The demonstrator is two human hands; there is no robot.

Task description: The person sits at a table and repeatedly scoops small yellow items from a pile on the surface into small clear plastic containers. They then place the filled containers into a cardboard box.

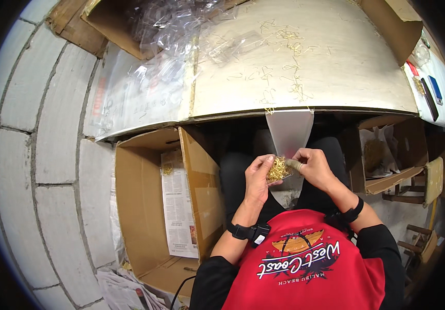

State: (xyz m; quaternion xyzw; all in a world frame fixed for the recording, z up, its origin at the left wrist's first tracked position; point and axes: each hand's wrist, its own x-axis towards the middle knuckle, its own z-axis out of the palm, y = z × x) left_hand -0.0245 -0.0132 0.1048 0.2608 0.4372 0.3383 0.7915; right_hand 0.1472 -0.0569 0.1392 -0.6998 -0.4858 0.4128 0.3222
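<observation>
A small clear plastic box (277,180) full of thin gold-coloured wire pieces (278,167) is held over my lap. My left hand (258,176) is closed on the box's left side, thumb near the top edge. At its right edge my right hand (313,165) pinches with curled fingers, one of them wearing a tan finger cover. Whether those fingers grip the box wall or the pieces is hard to make out. Just beyond my hands, a whitish chute (290,129) slopes down from the table edge.
Loose gold wire pieces (296,49) lie scattered over the pale table (351,72). Clear plastic boxes (173,23) pile up at the far left beside a carton. A large cardboard box (139,206) stands at my left, and another box (395,178) sits at my right near a stool (433,181).
</observation>
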